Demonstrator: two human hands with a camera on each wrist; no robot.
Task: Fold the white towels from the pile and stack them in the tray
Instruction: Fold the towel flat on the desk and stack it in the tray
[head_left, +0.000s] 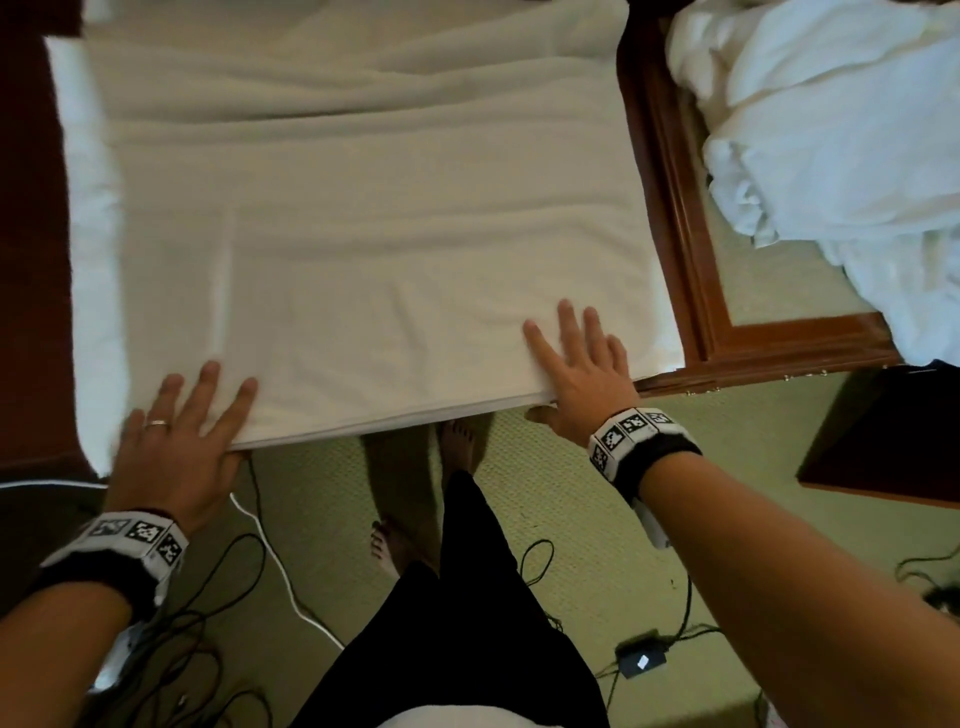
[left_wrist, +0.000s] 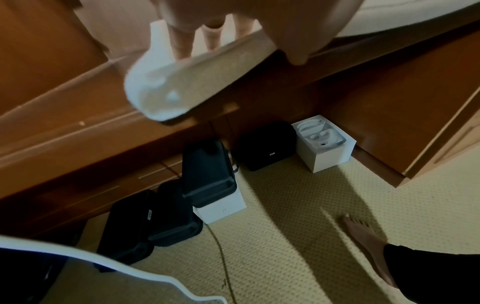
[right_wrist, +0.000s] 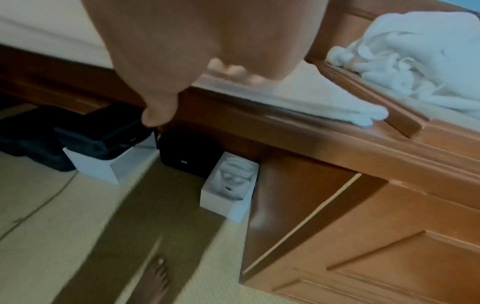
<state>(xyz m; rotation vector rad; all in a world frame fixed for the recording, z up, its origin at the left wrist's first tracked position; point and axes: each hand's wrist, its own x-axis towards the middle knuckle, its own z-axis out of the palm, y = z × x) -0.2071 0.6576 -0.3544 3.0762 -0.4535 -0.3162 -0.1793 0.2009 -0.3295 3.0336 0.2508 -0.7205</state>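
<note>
Black cases (left_wrist: 166, 216) and white boxes (left_wrist: 324, 144) are sitting on the green carpet (head_left: 597, 519) under the wooden desk (right_wrist: 337, 148). Cables (head_left: 218, 623) are trailing across the floor.

I count one white towel (head_left: 374, 234) spread flat on the counter (head_left: 670, 208) in front of me, doubled over so two layers show at its near edge. To my right lies one crumpled pile of towels (head_left: 841, 145) — how many are bunched in it I cannot tell. My two hands (head_left: 171, 441) are both on the spread towel, one ring (head_left: 157, 423) on my left, one marker band (head_left: 631, 434) on each wrist — two in all. Under the counter I see two white boxes (left_wrist: 324, 144) and four black cases (left_wrist: 207, 174). On the carpet: two bare feet (head_left: 457, 441), and several cables (head_left: 275, 561) too tangled to count.
</note>
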